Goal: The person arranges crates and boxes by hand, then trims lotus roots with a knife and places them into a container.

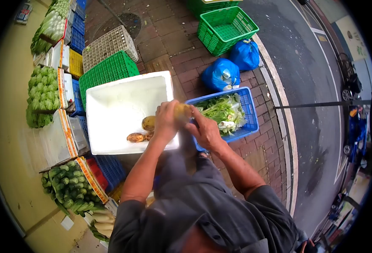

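Note:
A yellowish root vegetable point(181, 112), blurred by motion, is held between both hands near the right edge of a white foam box point(110, 101). My left hand point(167, 120) has its fingers wrapped round the vegetable's left side. On its right end, my right hand point(205, 127) closes with bent fingers. Inside the box, beside my left hand, lie a yellow-brown root point(148, 123) and a darker brown root point(135, 137). Under and beyond my right hand stands a blue basket point(251, 110) with leafy greens point(229, 110).
Two blue bags point(221, 75) and a green crate point(228, 27) stand beyond the basket. Green and grey crates point(106, 74) are behind the foam box. Produce boxes line the left, including cucumbers point(72, 183). A kerb point(278, 97) borders the road.

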The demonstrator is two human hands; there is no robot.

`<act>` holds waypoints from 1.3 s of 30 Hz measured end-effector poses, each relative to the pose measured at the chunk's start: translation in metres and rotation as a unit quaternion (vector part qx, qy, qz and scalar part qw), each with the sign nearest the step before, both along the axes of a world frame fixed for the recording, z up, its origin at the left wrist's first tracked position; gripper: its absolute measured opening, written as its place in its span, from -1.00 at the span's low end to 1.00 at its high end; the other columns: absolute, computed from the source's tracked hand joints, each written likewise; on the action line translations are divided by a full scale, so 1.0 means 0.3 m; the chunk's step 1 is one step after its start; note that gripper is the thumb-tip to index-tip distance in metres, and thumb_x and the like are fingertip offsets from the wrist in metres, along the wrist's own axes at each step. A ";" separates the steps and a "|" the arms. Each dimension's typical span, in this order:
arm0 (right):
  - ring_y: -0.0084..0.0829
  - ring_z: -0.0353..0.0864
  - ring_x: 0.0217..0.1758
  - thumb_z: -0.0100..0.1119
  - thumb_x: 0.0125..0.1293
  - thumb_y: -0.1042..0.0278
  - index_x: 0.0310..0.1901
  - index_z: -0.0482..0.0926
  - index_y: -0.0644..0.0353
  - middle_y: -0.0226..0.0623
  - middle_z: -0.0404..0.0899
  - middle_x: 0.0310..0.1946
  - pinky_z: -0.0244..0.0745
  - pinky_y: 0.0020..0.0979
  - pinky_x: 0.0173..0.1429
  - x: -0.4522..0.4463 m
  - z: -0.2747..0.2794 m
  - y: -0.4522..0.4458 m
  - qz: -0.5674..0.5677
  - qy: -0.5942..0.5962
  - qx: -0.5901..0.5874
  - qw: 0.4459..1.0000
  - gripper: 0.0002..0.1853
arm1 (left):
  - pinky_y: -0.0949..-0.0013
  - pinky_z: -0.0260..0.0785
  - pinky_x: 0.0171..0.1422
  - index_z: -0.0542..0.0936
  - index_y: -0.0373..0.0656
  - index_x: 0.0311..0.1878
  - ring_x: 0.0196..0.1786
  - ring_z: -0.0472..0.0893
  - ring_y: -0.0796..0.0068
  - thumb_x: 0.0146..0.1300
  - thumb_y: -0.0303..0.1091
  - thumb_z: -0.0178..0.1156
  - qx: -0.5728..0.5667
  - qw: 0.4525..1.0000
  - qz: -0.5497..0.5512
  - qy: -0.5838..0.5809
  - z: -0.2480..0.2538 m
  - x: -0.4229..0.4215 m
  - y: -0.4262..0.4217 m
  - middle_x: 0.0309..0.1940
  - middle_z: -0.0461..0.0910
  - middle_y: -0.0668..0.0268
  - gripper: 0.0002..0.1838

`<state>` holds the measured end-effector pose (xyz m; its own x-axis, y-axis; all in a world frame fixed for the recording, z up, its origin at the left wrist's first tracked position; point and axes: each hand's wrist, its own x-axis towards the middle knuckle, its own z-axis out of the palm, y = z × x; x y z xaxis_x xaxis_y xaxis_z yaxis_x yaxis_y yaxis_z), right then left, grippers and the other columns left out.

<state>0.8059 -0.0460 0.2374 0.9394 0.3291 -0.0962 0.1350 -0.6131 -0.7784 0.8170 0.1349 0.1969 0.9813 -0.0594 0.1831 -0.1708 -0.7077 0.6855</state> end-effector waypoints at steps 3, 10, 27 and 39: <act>0.18 0.64 -0.06 0.26 0.31 0.17 0.44 0.29 0.12 0.18 0.64 -0.14 0.55 -0.03 0.04 -0.040 0.036 -0.102 -0.017 0.008 0.020 1.000 -0.31 | 0.07 0.39 0.15 0.46 -0.09 0.12 0.05 0.51 -0.02 -0.17 -0.54 0.50 -0.016 0.999 -0.042 -0.019 0.045 -0.006 -0.080 -0.07 0.53 0.16 -0.31; 0.17 0.63 -0.05 0.20 0.36 0.20 0.44 0.33 -0.05 0.15 0.64 -0.12 0.53 -0.03 0.05 -0.102 0.053 -0.286 -0.040 0.002 0.081 0.996 -0.39 | 0.10 0.40 0.14 0.47 -0.09 0.11 0.04 0.52 0.02 -0.22 -0.54 0.53 -0.018 0.992 -0.120 -0.018 0.096 0.004 -0.223 -0.06 0.53 0.17 -0.28; 0.20 0.56 0.16 0.07 0.47 0.08 0.45 0.22 0.20 0.24 0.56 0.10 0.43 -0.06 0.25 -0.236 0.043 -0.552 -0.069 0.092 0.142 0.983 -0.37 | 0.10 0.35 0.13 0.50 -0.07 0.15 0.03 0.46 0.03 -0.14 -0.54 0.48 0.079 0.965 -0.251 -0.019 0.129 0.002 -0.426 -0.03 0.49 0.17 -0.32; 0.12 0.57 0.17 0.01 0.49 0.10 0.48 0.24 0.12 0.18 0.55 0.15 0.38 -0.11 0.30 -0.286 0.006 -0.597 -0.071 0.151 0.185 0.968 -0.39 | 0.09 0.35 0.16 0.51 -0.09 0.15 0.06 0.44 0.01 -0.08 -0.50 0.46 0.120 0.944 -0.306 -0.017 0.097 -0.002 -0.477 0.02 0.47 0.14 -0.37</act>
<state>0.7201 -0.2250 0.2393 0.9250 0.2625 -0.2748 -0.1995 -0.2801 -0.9390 0.8163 -0.0081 0.2258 0.7438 -0.6569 0.1231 -0.6172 -0.6044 0.5038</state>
